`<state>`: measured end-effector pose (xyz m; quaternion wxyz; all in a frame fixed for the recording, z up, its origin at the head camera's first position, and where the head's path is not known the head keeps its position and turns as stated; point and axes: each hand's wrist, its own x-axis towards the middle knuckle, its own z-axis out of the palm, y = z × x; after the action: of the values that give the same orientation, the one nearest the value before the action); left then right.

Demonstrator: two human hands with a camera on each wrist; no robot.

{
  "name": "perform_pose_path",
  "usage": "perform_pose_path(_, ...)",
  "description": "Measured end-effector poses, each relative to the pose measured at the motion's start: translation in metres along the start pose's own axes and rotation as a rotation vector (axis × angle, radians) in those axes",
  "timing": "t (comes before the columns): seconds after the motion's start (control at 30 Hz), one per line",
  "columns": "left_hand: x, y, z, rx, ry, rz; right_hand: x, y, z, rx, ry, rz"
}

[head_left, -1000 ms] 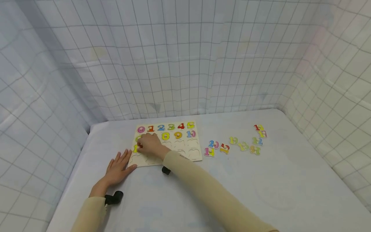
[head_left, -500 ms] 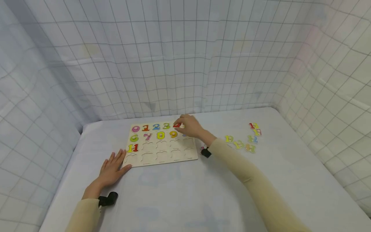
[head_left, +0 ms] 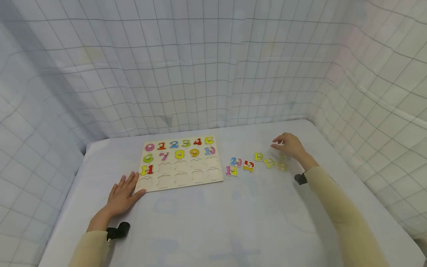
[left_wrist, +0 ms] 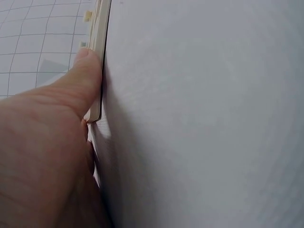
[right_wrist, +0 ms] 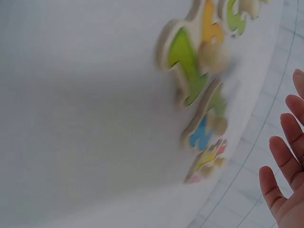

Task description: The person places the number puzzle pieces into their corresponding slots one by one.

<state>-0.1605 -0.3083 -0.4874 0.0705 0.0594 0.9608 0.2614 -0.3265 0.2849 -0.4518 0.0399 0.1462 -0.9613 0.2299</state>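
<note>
A wooden number puzzle board (head_left: 172, 184) lies on the table, with the 0 to 11 pieces seated in its upper slots and bare recesses below. My left hand (head_left: 120, 196) lies flat beside its lower left corner, the thumb on the board's edge, as the left wrist view also shows. Over at the right, my right hand (head_left: 289, 144) hovers above the loose number pieces, fingers extended and holding nothing. In the right wrist view, an orange and green piece (right_wrist: 187, 66), a blue and green piece (right_wrist: 202, 135) and a yellow and pink piece (right_wrist: 205, 161) stand below the fingers, each with a knob.
Between board and right hand lie the 20 piece (head_left: 236, 161), the 14 piece (head_left: 231, 171), the 15 piece (head_left: 248, 166), the 19 piece (head_left: 258, 156) and other loose numbers. A gridded white curtain (head_left: 193, 74) encloses the table's back and sides.
My right hand has left the 11 piece in the third row and swept right across the board to the loose pieces. The left hand stays at the board's corner.
</note>
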Motion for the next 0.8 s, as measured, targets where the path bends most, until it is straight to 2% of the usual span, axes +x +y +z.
perform_pose_path(0.17, -0.001, 0.0, -0.001, -0.004, 0.004, -0.005, -0.019, 0.025, -0.005, 0.028, -0.028, 0.062)
perform_pose_path(0.33, -0.002, -0.001, -0.001, -0.008, 0.004, -0.004, -0.031, 0.04, -0.003, 0.041, -0.043, 0.1)
perform_pose_path(0.8, -0.001, 0.001, -0.001, -0.018, 0.001, 0.005, -0.04, 0.045, -0.001, 0.051, -0.048, 0.139)
